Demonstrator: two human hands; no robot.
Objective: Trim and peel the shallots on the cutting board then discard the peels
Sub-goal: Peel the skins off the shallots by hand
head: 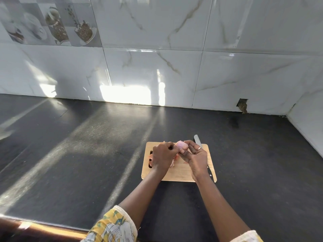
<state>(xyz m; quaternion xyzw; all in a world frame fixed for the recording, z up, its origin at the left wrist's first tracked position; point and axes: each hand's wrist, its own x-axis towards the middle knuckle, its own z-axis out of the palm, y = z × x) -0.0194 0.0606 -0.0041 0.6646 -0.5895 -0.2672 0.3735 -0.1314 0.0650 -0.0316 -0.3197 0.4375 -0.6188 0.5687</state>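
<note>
Above the smooth wooden cutting board [180, 172], the right hand [196, 158] grips a round pink shallot [181, 145]. The left hand [162, 156] pinches its papery skin. Thin peels [172, 164] lie underneath.

The person is wearing a short-sleeved top of yellow printed cloth. The yellow printed left sleeve [113, 224] is showing a busy pattern of white flower-like shapes, blue-green leaves and grey patches on its yellow ground. A plain cream band is running round its open edge, with a few loose threads sticking out from it. The yellow and cream right sleeve [248, 236] is showing little more than its cream band and a sliver of yellow at the bottom of the view. Both forearms are showing bare below the sleeves. The right hand [195, 159] is wearing a thin pale metal ring [199, 148] on one finger.
</note>
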